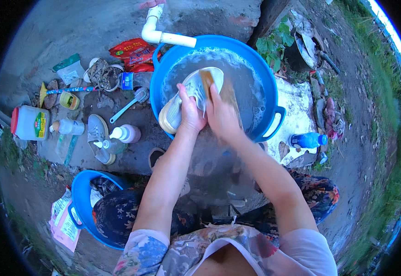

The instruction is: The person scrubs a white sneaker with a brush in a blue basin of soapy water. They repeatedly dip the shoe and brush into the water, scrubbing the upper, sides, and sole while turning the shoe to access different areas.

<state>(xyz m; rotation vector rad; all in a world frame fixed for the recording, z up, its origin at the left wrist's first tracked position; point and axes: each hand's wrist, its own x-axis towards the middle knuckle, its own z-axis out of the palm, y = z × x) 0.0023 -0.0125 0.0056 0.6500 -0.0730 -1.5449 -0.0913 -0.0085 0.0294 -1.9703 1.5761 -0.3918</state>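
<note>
Over the blue basin (274, 115) of soapy water, the left hand (190, 112) closes its fingers around a wet white sneaker (182, 99) while the right hand (222, 115) grips a brush (207, 78) on its sole, so scrubbing seems underway, and a second sneaker (98, 137) lies on the ground beside.

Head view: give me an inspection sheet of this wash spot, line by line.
Surface: bare concrete ground, wet around the basin.
Job's things: light sneaker held over the soapy water in the blue basin; brown scrub brush against it.
Clutter: second sneaker, long-handled brush, red bag, plastic jug, pump bottles, smaller blue tub, blue bottle.
Grippers: left hand grips the sneaker; right hand grips the scrub brush.
Cables: nothing seen; white pipe reaches over the rim.
Surroundings: grass, dirt path, rubble.
</note>
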